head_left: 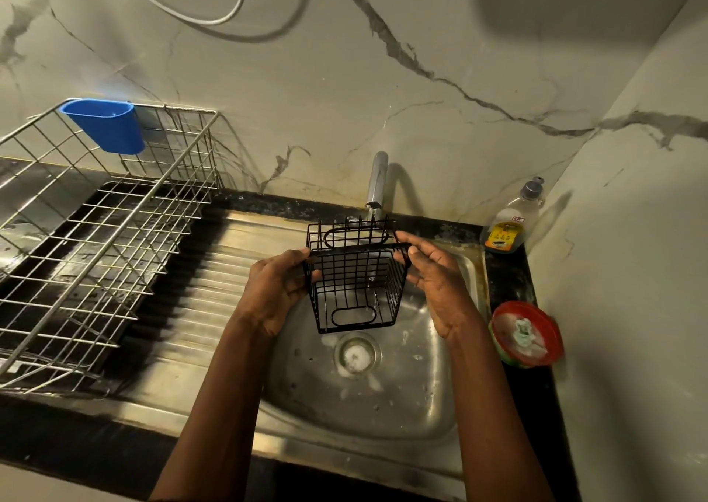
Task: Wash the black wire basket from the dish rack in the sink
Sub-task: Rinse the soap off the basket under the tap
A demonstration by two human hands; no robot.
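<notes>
Over the steel sink (344,406), set in a black bench (76,436) against marble-veined walls (383,80), left hand (276,291) and right hand (436,283) each grip a side of the black wire basket (356,279) below the tap (377,180).

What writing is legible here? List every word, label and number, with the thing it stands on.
Clear plastic dish-soap bottle with grey pump: small red-and-white logo and yellow label, both too blurred to read.
Red-rimmed round tub: no text visible.
Nothing else bears writing.

small black wire basket (356,283) over round steel sink (436,394) | left hand (279,287), right hand (433,275) gripping its sides | curved chrome tap (377,183) behind
</notes>
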